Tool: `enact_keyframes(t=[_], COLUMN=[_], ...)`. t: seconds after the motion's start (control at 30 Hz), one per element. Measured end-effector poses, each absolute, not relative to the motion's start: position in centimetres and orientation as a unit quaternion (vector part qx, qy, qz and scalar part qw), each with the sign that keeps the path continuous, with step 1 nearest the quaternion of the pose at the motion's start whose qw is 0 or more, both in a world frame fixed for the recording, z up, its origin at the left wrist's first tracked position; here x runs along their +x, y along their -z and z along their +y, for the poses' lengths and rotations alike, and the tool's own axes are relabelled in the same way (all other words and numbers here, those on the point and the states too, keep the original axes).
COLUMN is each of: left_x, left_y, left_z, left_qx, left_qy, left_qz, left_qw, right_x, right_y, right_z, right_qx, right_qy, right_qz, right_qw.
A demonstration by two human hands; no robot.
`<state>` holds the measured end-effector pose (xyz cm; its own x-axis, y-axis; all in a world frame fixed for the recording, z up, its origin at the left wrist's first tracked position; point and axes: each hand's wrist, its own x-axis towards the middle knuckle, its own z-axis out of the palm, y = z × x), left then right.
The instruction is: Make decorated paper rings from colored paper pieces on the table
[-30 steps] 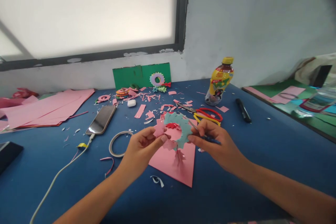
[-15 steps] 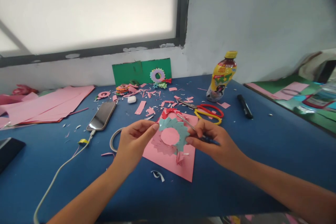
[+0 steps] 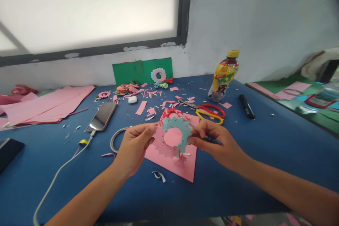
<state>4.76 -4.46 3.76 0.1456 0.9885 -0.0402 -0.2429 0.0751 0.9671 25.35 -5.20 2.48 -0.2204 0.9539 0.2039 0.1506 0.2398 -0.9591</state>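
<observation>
My right hand [image 3: 212, 140] is closed, pinching the right edge of a teal jagged paper wreath [image 3: 177, 127] held upright over a pink sheet [image 3: 185, 167]. A thin metal tool [image 3: 189, 123] also sticks out of that hand towards the upper left. My left hand [image 3: 135, 145] is closed in a pinch at the wreath's left side, on a pink jagged cut-out [image 3: 160, 144] that sits just behind and below the teal one. A small red paper bow [image 3: 169, 112] shows at the wreath's top.
On the blue table lie red and yellow scissors [image 3: 212, 113], a yellow-capped bottle [image 3: 224, 76], a black marker [image 3: 247, 106], a phone [image 3: 102, 116] on a cable, a tape ring [image 3: 114, 140], pink sheets [image 3: 45, 106], paper scraps, and a green card [image 3: 132, 72] against the wall.
The teal wreath has turned to face me and its hole now shows the pink sheet behind. My left hand let go of a small pink piece and shifted to the wreath's left edge.
</observation>
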Motion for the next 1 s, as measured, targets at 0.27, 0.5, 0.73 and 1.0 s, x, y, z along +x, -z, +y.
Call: enact_keyframes(t=[0.27, 0.5, 0.73, 1.0], left_x=[4.54, 4.65, 4.46, 4.59], left_y=[-3.63, -3.67, -3.44, -3.33], left_z=[-4.56, -4.55, -4.56, -4.51], left_qx=[0.483, 0.492, 0.512, 0.519], left_qy=[-0.543, -0.54, -0.517, -0.506], left_qz=[0.448, 0.462, 0.464, 0.454], left_qw=[0.521, 0.503, 0.505, 0.519], right_x=[25.41, 25.47, 25.56, 25.53], right_y=[-2.09, -2.21, -2.08, -2.22], right_z=[-5.33, -5.2, -5.12, -5.19], right_qx=[-0.422, -0.425, -0.436, -0.447], right_qy=[-0.434, -0.428, -0.415, -0.408], right_qz=[-0.622, -0.621, -0.642, -0.663], right_qw=[0.497, 0.501, 0.474, 0.44])
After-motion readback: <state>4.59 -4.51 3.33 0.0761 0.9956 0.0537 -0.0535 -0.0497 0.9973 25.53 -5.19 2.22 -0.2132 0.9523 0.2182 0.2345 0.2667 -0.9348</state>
